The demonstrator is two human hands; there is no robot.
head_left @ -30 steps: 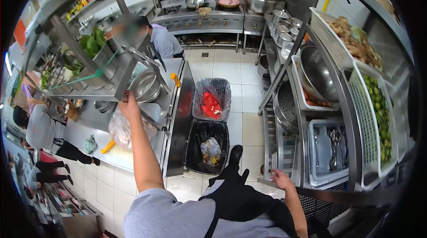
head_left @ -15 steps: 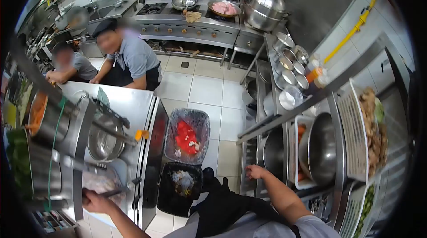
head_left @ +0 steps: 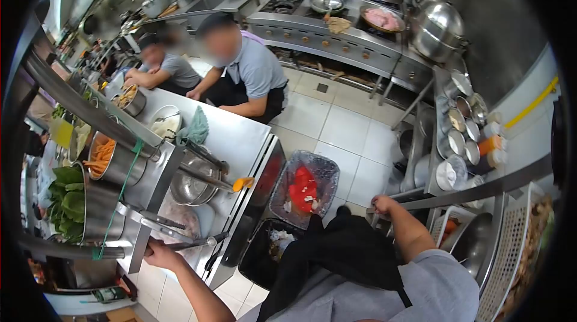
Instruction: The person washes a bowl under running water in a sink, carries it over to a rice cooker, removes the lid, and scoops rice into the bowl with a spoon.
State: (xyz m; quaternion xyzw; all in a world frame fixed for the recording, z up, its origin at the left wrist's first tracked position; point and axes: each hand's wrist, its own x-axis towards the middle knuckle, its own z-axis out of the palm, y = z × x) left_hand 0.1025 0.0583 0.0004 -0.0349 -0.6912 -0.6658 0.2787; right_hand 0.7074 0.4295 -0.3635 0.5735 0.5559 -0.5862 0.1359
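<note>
My left hand (head_left: 162, 256) is closed beside the lower end of the steel shelf frame (head_left: 141, 244). A grey, blade-like metal piece (head_left: 183, 244) runs rightward from its fingers; what exactly they grip is hidden. Under that piece, raw pale meat (head_left: 180, 220) lies on the steel counter (head_left: 237, 141), near a metal bowl (head_left: 195, 184). Metal tongs (head_left: 150, 220) and an orange-tipped utensil (head_left: 242, 184) hang around the frame. Out to the right, my right hand (head_left: 383, 205) has curled fingers at the end of the right rack's rail (head_left: 415, 203). I cannot see anything in it.
A lined bin with red plastic (head_left: 303, 190) and a black bin (head_left: 276, 247) stand between counter and rack. Two co-workers (head_left: 249, 75) lean at the counter's far side. Leafy greens (head_left: 67, 205) and carrot strips (head_left: 102, 156) fill pots on the left. A stove (head_left: 324, 36) stands behind.
The view has turned left, so the scene shifts right and more of the left counter shows. My right hand has moved up along the rack. My left hand stays by the shelf frame.
</note>
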